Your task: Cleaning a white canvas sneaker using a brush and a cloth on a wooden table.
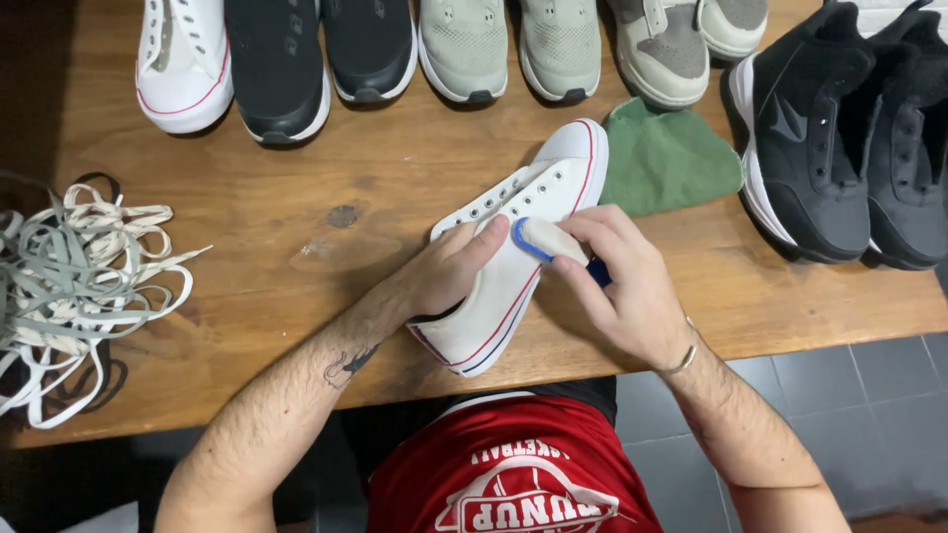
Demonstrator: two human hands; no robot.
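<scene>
A white canvas sneaker [513,247] with a red and blue sole stripe lies tilted on the wooden table [296,197], toe pointing to the far right. My left hand [449,271] grips its upper near the opening and holds it steady. My right hand [622,286] is closed around a blue-handled brush with a pale pad [548,240], and the pad presses against the sneaker's side. The laces are out of the sneaker.
A green cloth [667,158] lies beyond the sneaker's toe. Several shoes line the far edge: a white one [183,59], black ones [326,54], grey ones [513,44]. Two black sneakers [839,148] stand at right. A heap of loose laces [69,286] lies at left.
</scene>
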